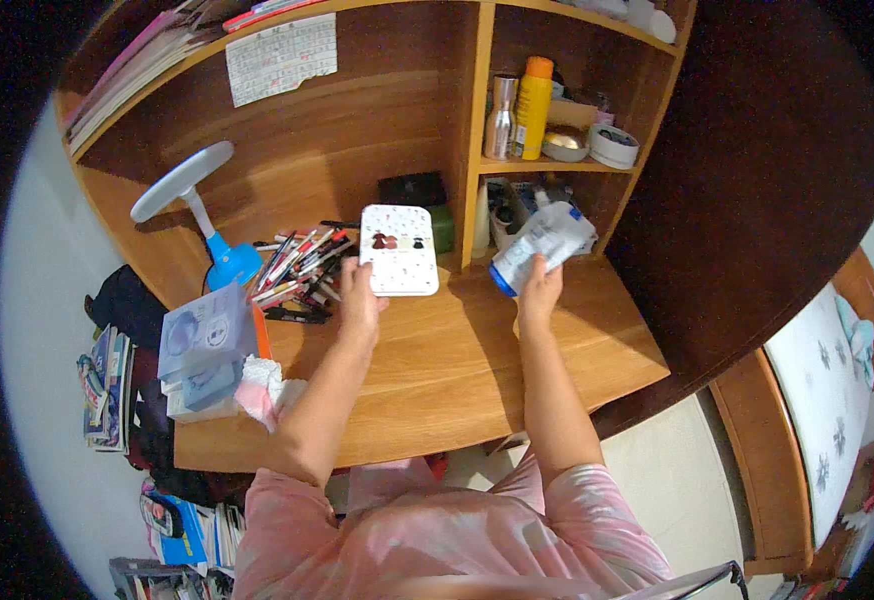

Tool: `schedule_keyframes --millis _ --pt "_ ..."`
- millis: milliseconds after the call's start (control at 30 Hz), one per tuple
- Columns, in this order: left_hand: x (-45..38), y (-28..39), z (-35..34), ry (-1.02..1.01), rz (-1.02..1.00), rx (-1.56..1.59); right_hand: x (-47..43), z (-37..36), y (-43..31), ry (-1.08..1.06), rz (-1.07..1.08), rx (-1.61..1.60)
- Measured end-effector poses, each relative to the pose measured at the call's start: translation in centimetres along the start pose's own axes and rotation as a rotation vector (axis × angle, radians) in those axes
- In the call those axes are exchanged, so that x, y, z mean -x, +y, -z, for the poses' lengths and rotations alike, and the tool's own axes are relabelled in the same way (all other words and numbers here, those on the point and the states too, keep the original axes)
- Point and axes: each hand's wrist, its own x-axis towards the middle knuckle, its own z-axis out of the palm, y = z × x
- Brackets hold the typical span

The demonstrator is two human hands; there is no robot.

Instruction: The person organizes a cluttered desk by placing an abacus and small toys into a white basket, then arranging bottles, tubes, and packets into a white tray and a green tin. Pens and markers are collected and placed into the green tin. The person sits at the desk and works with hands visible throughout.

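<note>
My left hand [362,301] grips the lower left edge of a white rounded rectangular case [398,262] printed with small figures, held above the desk. In my right hand [539,294] is a translucent plastic pouch [546,238] with blue ends, tilted in front of the lower shelf compartment. To the left of the white case, a heap of pens and markers [302,262] lies on the wooden desk [437,375]. A crumpled pink and white cloth or tissue [263,390] lies near my left forearm.
A lamp with a blue base [232,262] and a pale box [204,330] stand at the left. Behind are a black item [411,189] and a green container [442,229]. A yellow spray can [534,112] stands on the right shelf [557,166] beside a metallic bottle [501,120].
</note>
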Motion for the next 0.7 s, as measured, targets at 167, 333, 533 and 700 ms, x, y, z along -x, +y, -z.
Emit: schedule_keyframes --millis 167,333,533,700 --pt "2.5 -5.2 -1.7 -0.061 0.112 0.054 2.2 -0.3 -0.9 -0.240 0.300 0.580" --pt "4.2 -6.2 -2.0 -0.134 0.152 -0.049 2.3 -1.4 0.0 -0.310 0.275 0.754" --pt "4.2 -6.8 -1.7 -0.128 0.129 -0.001 3.7 -2.0 1.0 -0.538 0.177 0.542" --pt "3.8 -6.8 -1.0 -0.132 0.097 -0.048 3.7 -1.8 2.3 -0.641 0.253 0.443"
